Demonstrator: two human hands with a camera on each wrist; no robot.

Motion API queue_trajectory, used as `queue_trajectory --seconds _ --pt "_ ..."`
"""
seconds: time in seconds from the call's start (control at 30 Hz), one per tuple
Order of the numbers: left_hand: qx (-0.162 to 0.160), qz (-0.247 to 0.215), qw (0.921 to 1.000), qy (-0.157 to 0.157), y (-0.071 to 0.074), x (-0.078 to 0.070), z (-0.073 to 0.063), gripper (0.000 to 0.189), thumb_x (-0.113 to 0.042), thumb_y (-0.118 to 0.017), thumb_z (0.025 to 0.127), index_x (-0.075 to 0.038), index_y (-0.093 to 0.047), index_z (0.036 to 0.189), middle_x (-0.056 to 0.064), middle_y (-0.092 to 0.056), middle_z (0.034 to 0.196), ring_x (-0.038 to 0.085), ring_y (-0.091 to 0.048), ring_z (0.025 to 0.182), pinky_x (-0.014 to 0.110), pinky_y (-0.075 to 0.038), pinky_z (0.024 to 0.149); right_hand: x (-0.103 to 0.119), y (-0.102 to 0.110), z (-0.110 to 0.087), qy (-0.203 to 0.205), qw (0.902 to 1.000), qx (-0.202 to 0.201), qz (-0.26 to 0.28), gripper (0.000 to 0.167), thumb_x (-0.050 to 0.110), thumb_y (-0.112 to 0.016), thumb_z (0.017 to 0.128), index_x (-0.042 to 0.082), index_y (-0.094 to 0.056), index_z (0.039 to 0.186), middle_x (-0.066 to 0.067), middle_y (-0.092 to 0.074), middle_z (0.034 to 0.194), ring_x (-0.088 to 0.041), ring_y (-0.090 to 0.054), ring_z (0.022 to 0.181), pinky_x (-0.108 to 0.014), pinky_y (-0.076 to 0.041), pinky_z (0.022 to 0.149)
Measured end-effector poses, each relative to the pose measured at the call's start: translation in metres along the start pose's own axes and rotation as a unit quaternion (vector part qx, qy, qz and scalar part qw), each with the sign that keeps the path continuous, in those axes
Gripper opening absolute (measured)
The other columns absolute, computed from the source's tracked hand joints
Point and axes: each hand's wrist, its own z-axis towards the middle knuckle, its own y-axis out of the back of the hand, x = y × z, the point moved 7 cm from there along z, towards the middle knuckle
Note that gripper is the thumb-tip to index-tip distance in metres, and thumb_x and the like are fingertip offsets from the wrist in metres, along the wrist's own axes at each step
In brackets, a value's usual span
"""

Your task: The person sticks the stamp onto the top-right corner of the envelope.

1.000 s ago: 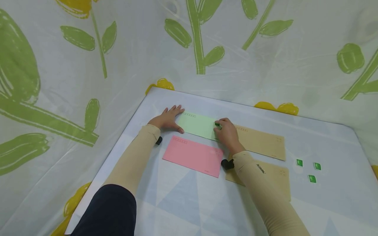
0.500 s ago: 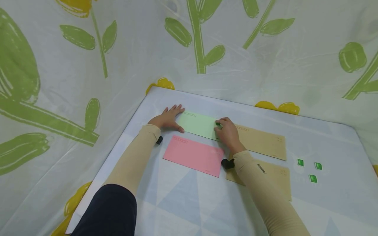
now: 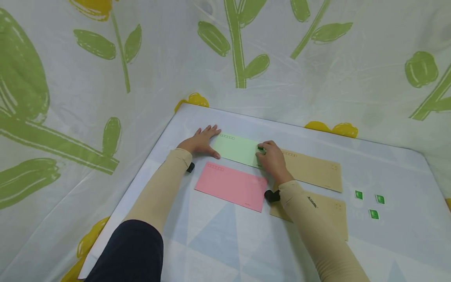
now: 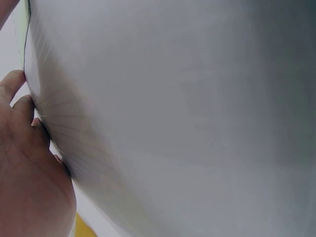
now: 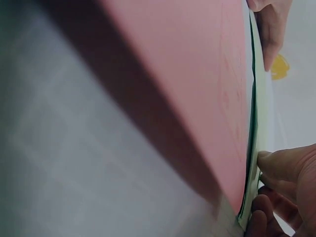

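The pale green envelope point(image 3: 237, 149) lies flat on the table, a row of small printed boxes at its left end. My left hand point(image 3: 202, 142) rests spread out at that end, thumb and fingertips by the envelope's edge. My right hand point(image 3: 273, 159) is at the other end, fingers bent, with a small green stamp point(image 3: 260, 148) between thumb and fingertips against the paper. The fingers partly cover the stamp. In the right wrist view, the right thumb point(image 5: 279, 162) touches the green envelope point(image 5: 261, 108). The left wrist view shows the left palm point(image 4: 34, 182) at the tabletop.
A pink envelope point(image 3: 230, 186) lies nearer me. Two brown envelopes, one farther point(image 3: 313, 169) and one nearer point(image 3: 329, 215), lie to the right, the nearer partly under my right forearm. Three green stamps point(image 3: 358, 194) lie beyond them. A floral curtain point(image 3: 282, 98) stands behind the table.
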Motion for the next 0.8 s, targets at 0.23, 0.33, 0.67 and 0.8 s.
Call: queue_trajectory --seconds 0.23,0.33,0.67,0.8 --pt "-0.001 -0.001 1.0 -0.001 0.0003 0.0004 0.0004 0.119 -0.053 -0.087 0.076 -0.016 -0.017 0.165 0.004 0.0 0.172 0.023 0.008 0.157 0.044 0.011 0.126 -0.0015 -0.0009 0.0011 -0.004 1.0 -0.005 0.002 0.038 0.018 -0.066 0.099 0.002 -0.065 0.134 -0.017 -0.054 0.14 -0.036 -0.054 0.13 -0.049 -0.047 0.108" --pt "0.002 -0.001 1.0 0.0 0.0002 0.0003 0.0005 0.119 -0.053 -0.087 0.076 -0.016 -0.017 0.165 0.004 0.0 0.172 0.024 0.009 0.157 0.044 0.01 0.126 -0.0014 -0.0007 0.0007 -0.005 1.0 -0.008 0.003 0.038 0.018 -0.066 0.099 0.002 -0.066 0.133 -0.017 -0.054 0.14 -0.036 -0.054 0.129 -0.05 -0.047 0.107" --pt "0.004 -0.001 1.0 0.001 0.0 -0.0006 -0.0007 0.119 -0.053 -0.087 0.076 -0.016 -0.016 0.165 0.005 0.001 0.172 0.024 0.009 0.157 0.045 0.01 0.126 0.0005 0.0018 -0.0028 -0.005 0.9999 -0.009 0.009 0.04 0.017 -0.067 0.099 0.002 -0.063 0.136 -0.017 -0.053 0.14 -0.036 -0.054 0.128 -0.05 -0.048 0.105" --pt "0.003 -0.001 1.0 0.003 0.0009 0.0003 -0.0009 0.119 -0.053 -0.087 0.076 -0.016 -0.017 0.165 0.005 0.0 0.172 0.025 0.008 0.157 0.046 0.01 0.126 0.0015 0.0036 -0.0037 0.0 0.9997 -0.017 0.017 0.041 0.016 -0.068 0.098 0.002 -0.063 0.137 -0.017 -0.053 0.14 -0.035 -0.056 0.123 -0.05 -0.05 0.102"
